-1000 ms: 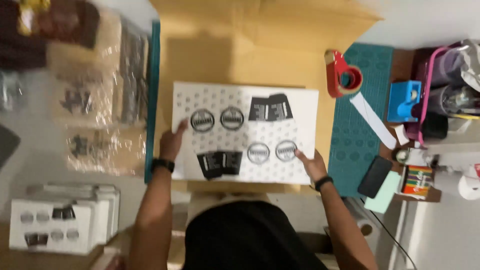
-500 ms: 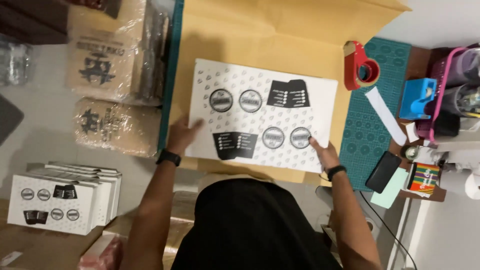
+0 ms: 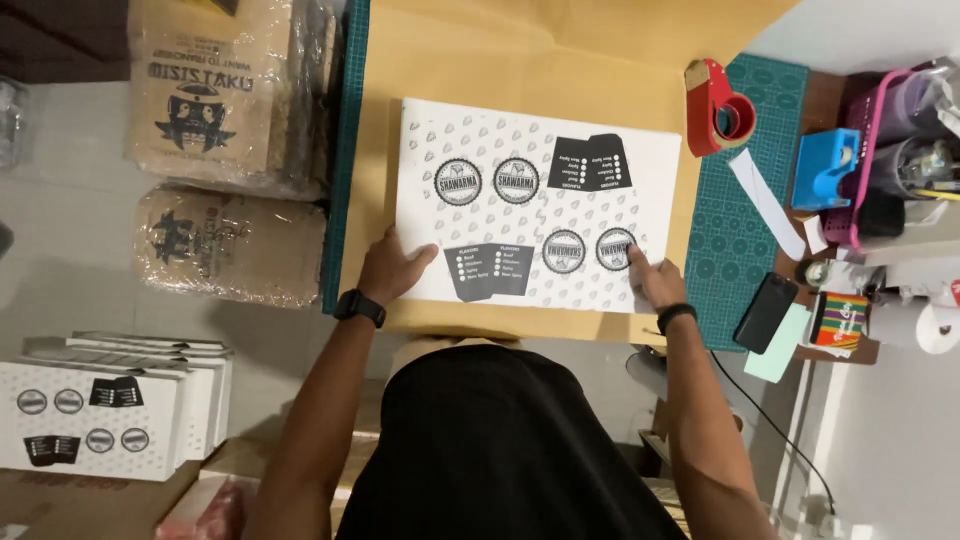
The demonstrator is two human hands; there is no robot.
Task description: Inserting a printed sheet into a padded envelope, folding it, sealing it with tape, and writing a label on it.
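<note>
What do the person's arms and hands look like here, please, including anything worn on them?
Both forearms are bare, with no sleeves reaching the wrists and no gloves on the hands. The left hand has a black watch with a wide strap at its wrist. The right hand has a thinner black band at its wrist. The person wears a black top.

On the printed white sheet lie four round black-ringed emblems and two black fan-shaped panels, with one red tape dispenser right of it and two wrapped brown bundles left of it.
</note>
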